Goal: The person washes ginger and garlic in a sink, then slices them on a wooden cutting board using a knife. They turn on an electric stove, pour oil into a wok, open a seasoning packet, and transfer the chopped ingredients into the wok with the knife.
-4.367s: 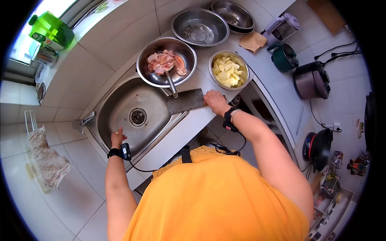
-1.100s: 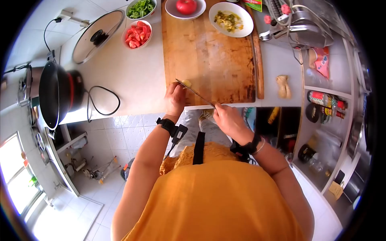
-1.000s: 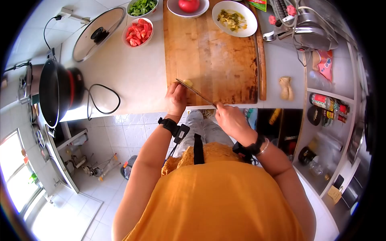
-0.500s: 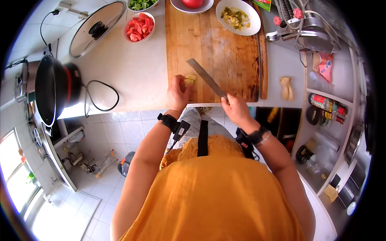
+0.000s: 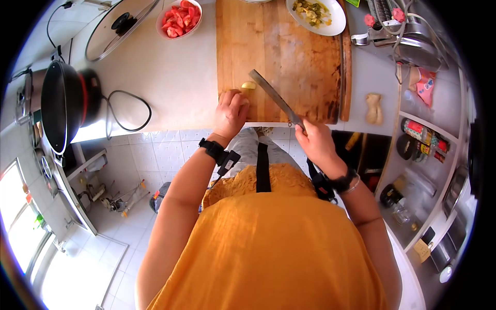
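The small yellow piece lies on my cutting board, just beyond my left hand, whose fingers are bunched together on the board's near edge; I can't tell what they cover. My right hand is closed around the knife, its blade slanting over the board.

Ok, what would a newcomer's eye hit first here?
The bright orange-yellow shirt, filling the lower middle. Next, the long grey metal knife in the right hand, angled over the worn brown wooden board, then the glossy red chopped pieces in a round white bowl, upper left of centre.
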`<state>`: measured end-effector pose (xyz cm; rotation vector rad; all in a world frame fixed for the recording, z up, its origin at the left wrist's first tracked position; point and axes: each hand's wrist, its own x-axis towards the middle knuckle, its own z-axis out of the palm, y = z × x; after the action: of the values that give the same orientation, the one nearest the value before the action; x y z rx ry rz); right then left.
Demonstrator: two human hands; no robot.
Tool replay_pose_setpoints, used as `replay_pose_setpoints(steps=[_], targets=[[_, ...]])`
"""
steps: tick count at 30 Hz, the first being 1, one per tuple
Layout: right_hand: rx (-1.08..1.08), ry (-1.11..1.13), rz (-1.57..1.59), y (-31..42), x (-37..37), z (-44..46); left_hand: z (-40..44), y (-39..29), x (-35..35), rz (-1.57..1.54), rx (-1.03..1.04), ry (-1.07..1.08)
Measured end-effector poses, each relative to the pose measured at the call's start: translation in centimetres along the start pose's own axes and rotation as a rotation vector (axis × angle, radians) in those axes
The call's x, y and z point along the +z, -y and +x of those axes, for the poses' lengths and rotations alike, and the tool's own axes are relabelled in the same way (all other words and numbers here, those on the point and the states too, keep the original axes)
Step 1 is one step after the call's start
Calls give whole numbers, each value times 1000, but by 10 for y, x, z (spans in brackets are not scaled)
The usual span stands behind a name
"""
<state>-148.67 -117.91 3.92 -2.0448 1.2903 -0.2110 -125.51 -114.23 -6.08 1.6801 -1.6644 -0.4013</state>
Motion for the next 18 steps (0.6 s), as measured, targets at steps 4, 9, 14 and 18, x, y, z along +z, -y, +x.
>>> replay_pose_setpoints(steps=[4, 9, 14, 18], targets=[[0, 23, -77, 13, 0, -1, -5, -5, 16, -153, -325, -86], [-149, 14, -72, 11, 11, -4, -1, 11, 10, 23, 46, -217], [-65, 11, -37, 15, 3, -2, -4, 10, 5, 50, 75, -118], [-65, -1, -9, 16, 0, -1, -10, -5, 5, -19, -341, -58]])
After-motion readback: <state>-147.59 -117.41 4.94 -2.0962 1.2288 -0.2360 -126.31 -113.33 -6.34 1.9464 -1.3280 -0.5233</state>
